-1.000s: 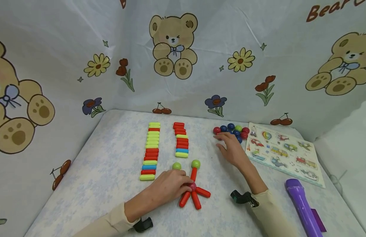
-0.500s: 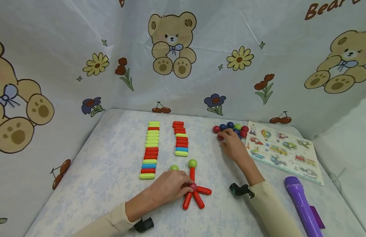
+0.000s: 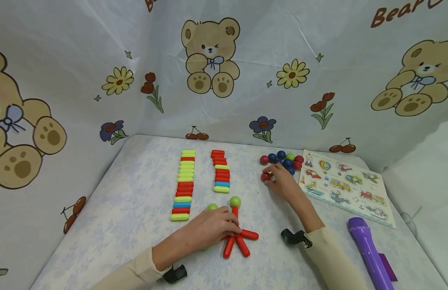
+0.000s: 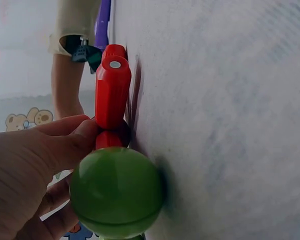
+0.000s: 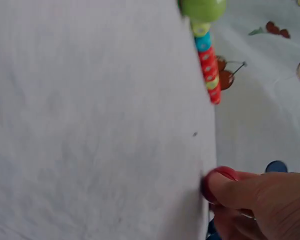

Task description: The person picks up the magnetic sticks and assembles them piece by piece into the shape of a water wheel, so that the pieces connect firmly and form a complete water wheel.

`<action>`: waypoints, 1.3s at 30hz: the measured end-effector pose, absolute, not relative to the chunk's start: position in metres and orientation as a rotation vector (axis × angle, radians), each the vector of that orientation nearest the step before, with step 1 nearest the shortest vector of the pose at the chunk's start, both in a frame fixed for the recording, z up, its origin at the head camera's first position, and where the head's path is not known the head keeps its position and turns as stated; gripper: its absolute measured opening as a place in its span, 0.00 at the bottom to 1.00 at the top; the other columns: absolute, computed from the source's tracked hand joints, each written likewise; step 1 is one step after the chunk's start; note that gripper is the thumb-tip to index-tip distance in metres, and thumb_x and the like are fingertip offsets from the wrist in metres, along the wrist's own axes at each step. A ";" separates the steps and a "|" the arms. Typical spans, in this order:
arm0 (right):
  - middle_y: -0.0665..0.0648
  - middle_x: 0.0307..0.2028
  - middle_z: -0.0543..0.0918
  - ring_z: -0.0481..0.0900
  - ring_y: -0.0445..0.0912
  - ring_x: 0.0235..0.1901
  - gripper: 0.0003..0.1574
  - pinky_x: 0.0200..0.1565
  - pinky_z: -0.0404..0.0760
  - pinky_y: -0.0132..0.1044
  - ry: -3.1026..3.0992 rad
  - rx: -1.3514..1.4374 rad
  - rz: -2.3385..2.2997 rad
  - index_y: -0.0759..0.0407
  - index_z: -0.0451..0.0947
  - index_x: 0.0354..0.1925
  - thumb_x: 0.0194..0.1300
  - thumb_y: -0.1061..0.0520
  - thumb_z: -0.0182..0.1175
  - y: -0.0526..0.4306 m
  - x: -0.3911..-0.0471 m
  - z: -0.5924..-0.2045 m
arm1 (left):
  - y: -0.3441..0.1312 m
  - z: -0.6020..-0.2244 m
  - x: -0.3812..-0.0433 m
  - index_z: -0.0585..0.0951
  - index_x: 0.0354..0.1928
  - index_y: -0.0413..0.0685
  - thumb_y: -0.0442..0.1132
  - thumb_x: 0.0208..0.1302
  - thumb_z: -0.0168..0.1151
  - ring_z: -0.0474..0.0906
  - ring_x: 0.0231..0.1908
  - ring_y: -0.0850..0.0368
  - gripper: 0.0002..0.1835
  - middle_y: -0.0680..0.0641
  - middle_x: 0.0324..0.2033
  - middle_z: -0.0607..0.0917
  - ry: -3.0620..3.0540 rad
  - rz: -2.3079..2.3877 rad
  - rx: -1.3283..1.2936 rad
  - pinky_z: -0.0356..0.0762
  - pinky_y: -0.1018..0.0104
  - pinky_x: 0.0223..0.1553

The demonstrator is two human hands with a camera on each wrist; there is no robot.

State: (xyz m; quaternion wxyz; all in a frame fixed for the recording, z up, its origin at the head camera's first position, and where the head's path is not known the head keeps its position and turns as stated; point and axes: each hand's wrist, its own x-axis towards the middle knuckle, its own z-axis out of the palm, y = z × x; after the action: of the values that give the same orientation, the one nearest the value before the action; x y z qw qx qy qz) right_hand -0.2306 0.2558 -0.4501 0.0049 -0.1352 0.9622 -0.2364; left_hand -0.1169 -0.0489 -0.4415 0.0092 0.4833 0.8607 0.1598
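Left hand pinches red-stick figure, partly hiding it; right hand pinches red ball (ball cluster just beyond, picture board alongside).

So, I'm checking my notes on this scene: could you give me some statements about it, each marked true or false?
1. The right grip pinches a red ball. True.
2. The left grip holds the microphone. False: the left grip is at the joined red sticks, while the purple microphone lies at the table's right side.
3. The longer row and the shorter row each include a blue stick. True.
4. The picture board stands upright. False: the picture board lies flat on the table.
5. A green ball sits at the far end of a red stick. True.
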 end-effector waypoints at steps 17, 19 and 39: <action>0.47 0.47 0.84 0.81 0.47 0.47 0.21 0.45 0.84 0.35 2.571 -0.763 -0.833 0.53 0.85 0.56 0.66 0.56 0.78 0.248 -0.179 -0.433 | -0.051 -0.443 -0.115 0.93 0.51 0.57 0.43 0.73 0.74 0.78 0.47 0.65 0.09 0.59 0.45 0.88 2.764 0.579 1.420 0.79 0.77 0.48; 0.46 0.46 0.84 0.81 0.47 0.47 0.21 0.43 0.83 0.35 2.511 -0.754 -0.857 0.51 0.85 0.54 0.65 0.56 0.79 0.249 -0.176 -0.432 | -0.051 -0.443 -0.114 0.93 0.51 0.56 0.43 0.72 0.74 0.78 0.46 0.65 0.09 0.59 0.44 0.87 2.771 0.599 1.391 0.79 0.78 0.47; 0.44 0.39 0.83 0.79 0.47 0.40 0.25 0.42 0.79 0.34 2.341 -0.803 -0.848 0.47 0.81 0.46 0.57 0.53 0.85 0.252 -0.171 -0.435 | -0.050 -0.442 -0.117 0.93 0.51 0.50 0.40 0.70 0.75 0.81 0.45 0.65 0.11 0.55 0.43 0.87 2.690 0.732 1.326 0.82 0.77 0.48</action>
State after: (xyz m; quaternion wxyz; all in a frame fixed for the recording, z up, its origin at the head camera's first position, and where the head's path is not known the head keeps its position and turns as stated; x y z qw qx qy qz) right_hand -0.1713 0.2518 -0.4352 0.2600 -0.2964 0.8641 -0.3129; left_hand -0.1172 -0.0504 -0.4420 0.0274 0.4294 0.8710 0.2372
